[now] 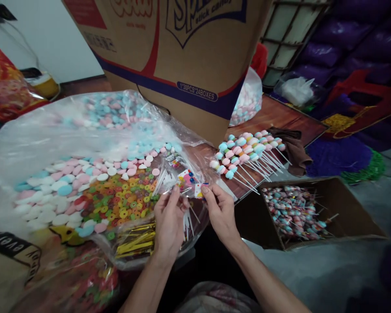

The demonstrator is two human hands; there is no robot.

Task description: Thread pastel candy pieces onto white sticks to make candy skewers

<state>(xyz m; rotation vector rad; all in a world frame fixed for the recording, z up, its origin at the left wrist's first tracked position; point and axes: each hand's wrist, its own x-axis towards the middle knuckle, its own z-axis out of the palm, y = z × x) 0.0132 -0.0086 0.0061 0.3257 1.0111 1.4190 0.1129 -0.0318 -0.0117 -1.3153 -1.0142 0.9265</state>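
Between my two hands is a small clear plastic bag [192, 180] with colourful printing. My left hand [170, 221] pinches its left edge between thumb and fingers. On the other side my right hand [219, 208] grips the right edge the same way. White sticks [163, 181] lie just beyond my left hand, and more sticks show under the bag. Left of my hands spread ring-shaped gummies [124, 200] in green, yellow and orange. Pastel marshmallow discs [57, 187] in pink, white and blue lie on the plastic sheet. Gold twist ties [136, 239] sit near my left wrist.
Marshmallow skewers [247, 152] lie stacked at the table's right edge beside a brown cloth [289, 150]. Below stands an open carton [345, 217] of wrapped candy sticks. A large cardboard box [182, 56] rises behind, with a bag of marshmallows [249, 98] next to it.
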